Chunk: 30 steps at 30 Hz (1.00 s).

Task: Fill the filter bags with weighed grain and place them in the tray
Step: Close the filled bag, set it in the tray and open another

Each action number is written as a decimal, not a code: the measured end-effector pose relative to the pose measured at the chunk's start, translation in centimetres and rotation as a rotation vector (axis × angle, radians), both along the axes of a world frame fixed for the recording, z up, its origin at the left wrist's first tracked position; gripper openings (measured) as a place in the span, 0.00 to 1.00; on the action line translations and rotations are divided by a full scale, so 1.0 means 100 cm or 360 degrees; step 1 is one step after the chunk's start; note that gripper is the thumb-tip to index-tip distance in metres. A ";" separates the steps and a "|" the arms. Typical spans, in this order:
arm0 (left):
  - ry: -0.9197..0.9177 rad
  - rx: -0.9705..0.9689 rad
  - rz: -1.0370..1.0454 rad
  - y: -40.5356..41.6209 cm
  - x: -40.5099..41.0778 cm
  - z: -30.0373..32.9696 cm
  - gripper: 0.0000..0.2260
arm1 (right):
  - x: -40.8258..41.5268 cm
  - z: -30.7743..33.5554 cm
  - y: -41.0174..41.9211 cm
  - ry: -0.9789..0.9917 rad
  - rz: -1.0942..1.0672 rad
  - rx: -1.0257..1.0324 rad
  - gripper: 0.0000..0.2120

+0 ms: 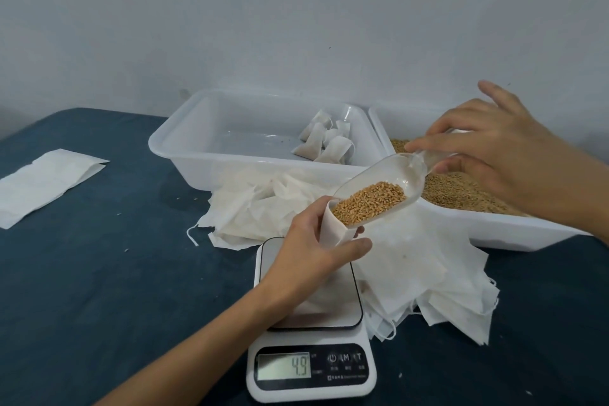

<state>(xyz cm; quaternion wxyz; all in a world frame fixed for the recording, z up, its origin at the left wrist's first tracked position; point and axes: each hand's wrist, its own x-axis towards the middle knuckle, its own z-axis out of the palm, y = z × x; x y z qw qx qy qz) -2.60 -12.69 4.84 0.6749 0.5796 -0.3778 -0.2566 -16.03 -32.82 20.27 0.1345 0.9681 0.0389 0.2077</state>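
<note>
My left hand (pixel 309 244) grips an open white filter bag (pixel 333 231) standing on the scale (pixel 311 336), whose display reads 4.9. My right hand (pixel 494 148) pinches the handle of a clear plastic scoop (pixel 389 181). The scoop is tilted down, its lip at the bag's mouth, and holds golden grain (pixel 369 203). Behind it, a white tray (pixel 184 138) holds several filled bags (pixel 326 142) in its right corner. A second white tub (pixel 494 231) on the right holds loose grain (pixel 461 191).
A heap of empty filter bags (pixel 428 273) lies between the trays and the scale, spreading to the right. A flat white packet (pixel 43 184) rests at the left on the dark blue table (pixel 99 273). A few stray grains dot the cloth.
</note>
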 end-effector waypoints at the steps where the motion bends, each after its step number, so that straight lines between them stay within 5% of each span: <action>1: -0.0007 0.0000 0.0009 0.000 0.000 0.000 0.16 | 0.000 0.000 0.000 -0.0008 0.0005 -0.0008 0.18; 17: -0.0017 0.0095 0.0101 0.000 0.004 0.002 0.22 | 0.003 -0.004 -0.005 -0.0106 0.0120 -0.0198 0.16; 30: 0.0003 0.0103 0.0093 0.001 0.003 0.002 0.17 | 0.003 -0.005 -0.005 -0.0131 0.0114 -0.0232 0.19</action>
